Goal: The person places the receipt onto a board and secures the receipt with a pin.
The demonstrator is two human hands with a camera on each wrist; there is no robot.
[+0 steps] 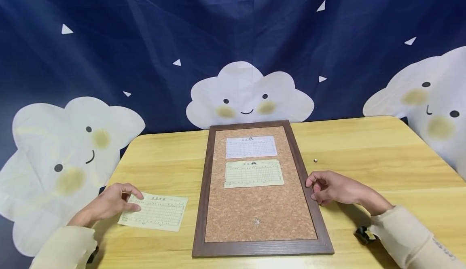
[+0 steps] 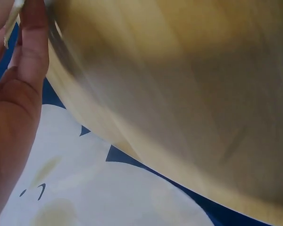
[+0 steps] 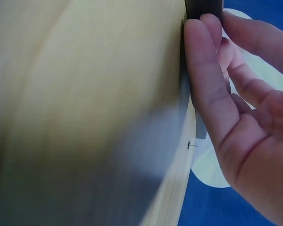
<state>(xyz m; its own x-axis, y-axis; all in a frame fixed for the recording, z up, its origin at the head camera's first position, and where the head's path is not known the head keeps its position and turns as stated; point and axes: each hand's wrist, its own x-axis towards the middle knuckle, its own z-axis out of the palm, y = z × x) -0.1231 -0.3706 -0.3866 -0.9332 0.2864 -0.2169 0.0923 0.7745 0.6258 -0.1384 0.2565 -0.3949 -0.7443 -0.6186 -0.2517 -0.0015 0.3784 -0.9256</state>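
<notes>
My left hand (image 1: 118, 202) pinches the left end of a pale yellow printed form (image 1: 160, 216), which is held beside the cork board. In the left wrist view only a narrow edge of that paper (image 2: 10, 33) shows at the fingers. The framed cork board (image 1: 291, 208) lies in the middle of the table. At its right side my right hand (image 1: 336, 190) grips the dark brown frame (image 3: 203, 7) between thumb and fingers. Pinned on the cork are a white form (image 1: 251, 148) and, below it, a yellow form (image 1: 253, 176).
A small thumbtack (image 1: 315, 160) lies on the table right of the board, its point showing in the right wrist view. Another small shiny piece (image 1: 256, 221) sits on the lower cork. Behind the wooden table (image 1: 164, 155) hangs a dark blue cloth (image 1: 164, 26) printed with clouds.
</notes>
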